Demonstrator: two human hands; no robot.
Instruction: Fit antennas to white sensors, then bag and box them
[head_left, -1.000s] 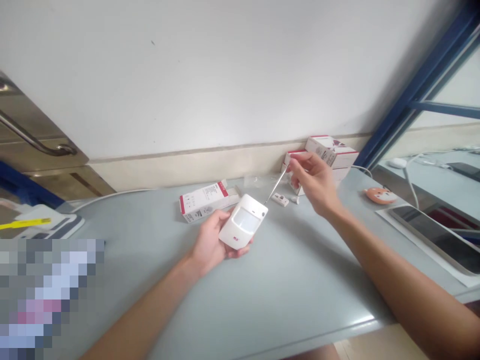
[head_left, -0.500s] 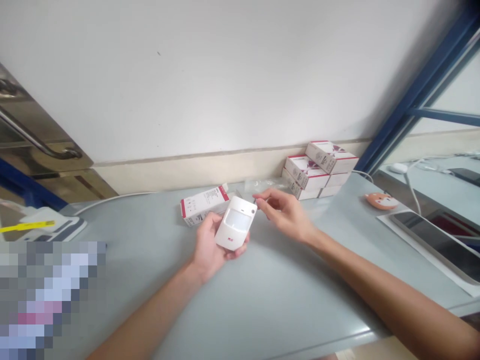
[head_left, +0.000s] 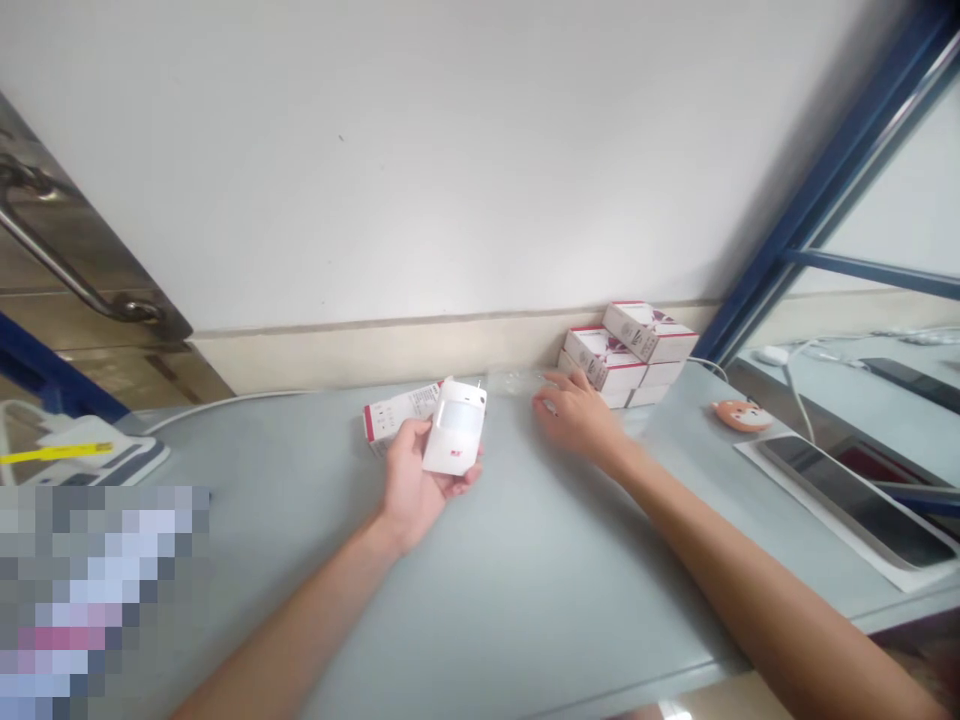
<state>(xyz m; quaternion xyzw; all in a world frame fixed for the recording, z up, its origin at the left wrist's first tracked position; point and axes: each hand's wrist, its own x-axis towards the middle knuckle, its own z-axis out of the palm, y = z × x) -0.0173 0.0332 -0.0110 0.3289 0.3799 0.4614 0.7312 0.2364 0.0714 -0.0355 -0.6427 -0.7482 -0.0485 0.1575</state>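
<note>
My left hand (head_left: 420, 480) is closed around a white motion sensor (head_left: 455, 430), thumb along its left side and fingers beneath. Its pale window faces me, with a red mark below it and a short metal antenna at the top right corner. The opened white and red box (head_left: 386, 420) lies behind it on the left, partly hidden by the sensor. My right hand (head_left: 577, 420) is apart from the sensor, low over the table with bent, loosely parted fingers. Nothing shows in its grip. Just beyond its fingertips is a clear plastic bag (head_left: 514, 382); contact with it is unclear.
Several white and red boxes (head_left: 626, 370) are stacked against the wall behind my right hand. An orange animal-shaped object (head_left: 741, 415) and a dark phone-like slab (head_left: 862, 500) on a white sheet lie right on the grey table (head_left: 480, 610). A white device with yellow tape (head_left: 56, 452) stands left.
My right hand has left the sensor's antenna corner and moved right, beside the plastic bag; its pinch has loosened. The antenna now stands up in view. My left hand still holds the sensor.
</note>
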